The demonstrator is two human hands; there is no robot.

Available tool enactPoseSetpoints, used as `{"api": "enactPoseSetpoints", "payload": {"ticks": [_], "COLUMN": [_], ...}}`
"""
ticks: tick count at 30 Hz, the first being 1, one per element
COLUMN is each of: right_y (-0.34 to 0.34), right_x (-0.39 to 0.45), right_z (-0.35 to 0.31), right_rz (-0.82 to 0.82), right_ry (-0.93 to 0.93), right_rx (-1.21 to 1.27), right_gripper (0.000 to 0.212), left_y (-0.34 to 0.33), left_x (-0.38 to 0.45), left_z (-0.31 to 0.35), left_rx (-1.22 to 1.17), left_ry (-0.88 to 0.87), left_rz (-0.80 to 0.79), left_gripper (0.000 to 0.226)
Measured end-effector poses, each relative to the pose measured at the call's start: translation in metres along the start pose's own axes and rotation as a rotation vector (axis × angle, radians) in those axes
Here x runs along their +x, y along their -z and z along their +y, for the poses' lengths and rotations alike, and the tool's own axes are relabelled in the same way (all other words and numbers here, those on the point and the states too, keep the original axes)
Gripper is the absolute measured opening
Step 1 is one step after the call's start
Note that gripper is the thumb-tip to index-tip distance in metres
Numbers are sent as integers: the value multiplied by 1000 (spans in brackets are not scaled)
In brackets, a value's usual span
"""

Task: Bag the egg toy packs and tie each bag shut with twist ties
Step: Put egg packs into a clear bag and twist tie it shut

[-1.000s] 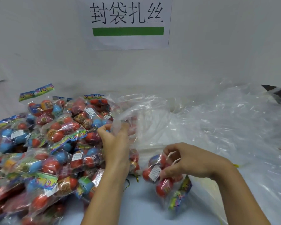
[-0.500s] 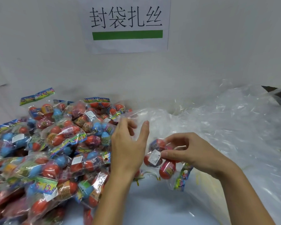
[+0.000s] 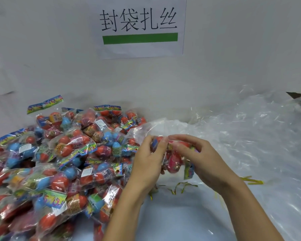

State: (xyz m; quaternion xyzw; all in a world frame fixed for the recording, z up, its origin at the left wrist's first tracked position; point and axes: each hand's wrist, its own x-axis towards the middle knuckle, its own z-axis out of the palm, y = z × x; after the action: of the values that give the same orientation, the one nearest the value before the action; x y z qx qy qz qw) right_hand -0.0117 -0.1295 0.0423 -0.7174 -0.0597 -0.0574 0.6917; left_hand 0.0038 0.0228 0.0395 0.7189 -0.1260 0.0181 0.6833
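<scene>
1. The heap of clear plastic bags (image 3: 250, 136) is spread over the right side of the tabletop (image 3: 172, 220), where it also lay a second ago; the pile of egg toy packs (image 3: 56, 162) on the left is likewise unmoved.
2. One clear bag (image 3: 146, 127) is now lifted off the heap and held up between the two hands, its mouth turned toward the pack; a second ago it was only being picked at.
3. The egg toy pack (image 3: 174, 159), which was held low near the tabletop a second ago, is now raised to the bag's mouth, so the insertion is judged to be starting.
4. The left hand (image 3: 146, 164) is clenched on the bag's edge, and the right hand (image 3: 198, 159) is curled round the pack.
5. The gold twist ties (image 3: 179, 186) lie untouched on the tabletop just below the hands; tying is not yet begun.
</scene>
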Motion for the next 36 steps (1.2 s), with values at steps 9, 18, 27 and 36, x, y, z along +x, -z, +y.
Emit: {"api": "enactPoseSetpoints", "payload": {"ticks": [9,18,27,36], "right_y": [-10,12,-9,-5], "right_x": [6,-2,9,6], "right_z": [3,-2,13,7], "right_rz": [195,26,281,302], "right_ry": [74,-26,35,34], "right_rx": [-109,-434,-492,-323], "right_gripper": [10,12,8,13], "left_y": [11,51,44,58], "left_x": [7,7,-4,2], "left_z": [0,2,-4,5], "left_rx": [22,969,1201,824], "left_ry": [-46,-16,256,-40], "left_rz": [77,89,-228,57], "left_gripper": [14,22,67,39]}}
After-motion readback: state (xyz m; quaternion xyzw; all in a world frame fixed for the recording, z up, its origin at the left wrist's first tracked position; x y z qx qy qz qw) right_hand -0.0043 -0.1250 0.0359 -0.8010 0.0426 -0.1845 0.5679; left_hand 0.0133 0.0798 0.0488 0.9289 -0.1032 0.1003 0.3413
